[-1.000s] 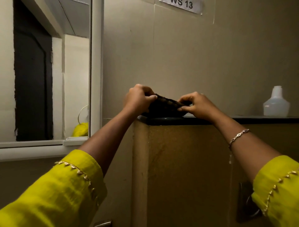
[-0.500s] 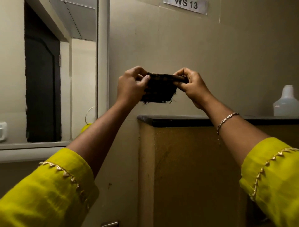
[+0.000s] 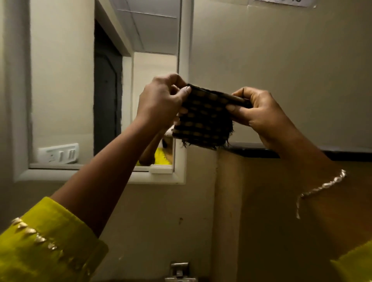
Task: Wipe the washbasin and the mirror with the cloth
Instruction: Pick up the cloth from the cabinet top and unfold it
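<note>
holding the cloth (image 3: 203,120) folded in the air beside the mirror (image 3: 104,90), left hand (image 3: 161,100) and right hand (image 3: 259,110) fingers pinching its top corners. no wiping yet; next i must swing it left onto the glass.

Dim beige wall (image 3: 281,60); dark-topped, perhaps wooden, partition (image 3: 271,201).

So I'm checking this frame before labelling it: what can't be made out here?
Head view only:
- Washbasin: cut off by the bottom edge; only a metal tap top shows.
- Paper wall label: text cut off by the top edge.
- White-framed mirror: lower right corner hidden by the left hand and dark checked cloth.
- Right hand: fingers partly behind the cloth.
</note>
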Available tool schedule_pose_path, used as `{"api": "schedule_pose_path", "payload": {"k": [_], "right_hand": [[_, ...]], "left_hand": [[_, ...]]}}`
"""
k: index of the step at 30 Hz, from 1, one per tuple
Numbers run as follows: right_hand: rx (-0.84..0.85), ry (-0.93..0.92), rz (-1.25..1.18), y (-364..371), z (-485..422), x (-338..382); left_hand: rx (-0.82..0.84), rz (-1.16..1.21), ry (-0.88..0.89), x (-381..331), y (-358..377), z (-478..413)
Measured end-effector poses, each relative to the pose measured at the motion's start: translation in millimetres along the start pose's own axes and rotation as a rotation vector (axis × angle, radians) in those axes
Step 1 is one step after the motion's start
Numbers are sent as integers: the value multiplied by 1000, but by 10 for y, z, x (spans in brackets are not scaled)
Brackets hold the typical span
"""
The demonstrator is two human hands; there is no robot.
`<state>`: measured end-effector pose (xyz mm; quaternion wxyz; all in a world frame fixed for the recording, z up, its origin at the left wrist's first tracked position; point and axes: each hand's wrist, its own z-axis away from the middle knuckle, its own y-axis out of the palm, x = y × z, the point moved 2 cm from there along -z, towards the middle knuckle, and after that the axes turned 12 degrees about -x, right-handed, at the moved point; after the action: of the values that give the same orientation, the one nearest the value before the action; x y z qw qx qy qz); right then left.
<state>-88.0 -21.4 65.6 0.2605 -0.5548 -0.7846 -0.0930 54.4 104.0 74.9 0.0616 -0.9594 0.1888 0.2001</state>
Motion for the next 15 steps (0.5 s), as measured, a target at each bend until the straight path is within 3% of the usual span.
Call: {"api": "schedule_pose_path", "payload": {"k": [7, 12, 15], "right_hand": [[212, 130, -102, 545, 546, 10], [472, 255, -111, 944, 904, -94], [730, 270, -53, 1187, 1077, -155]], "left_hand": [[158, -143, -127, 252, -602, 323], [313, -236, -229, 508, -1011, 612], [466, -297, -262, 646, -1222, 786]]}}
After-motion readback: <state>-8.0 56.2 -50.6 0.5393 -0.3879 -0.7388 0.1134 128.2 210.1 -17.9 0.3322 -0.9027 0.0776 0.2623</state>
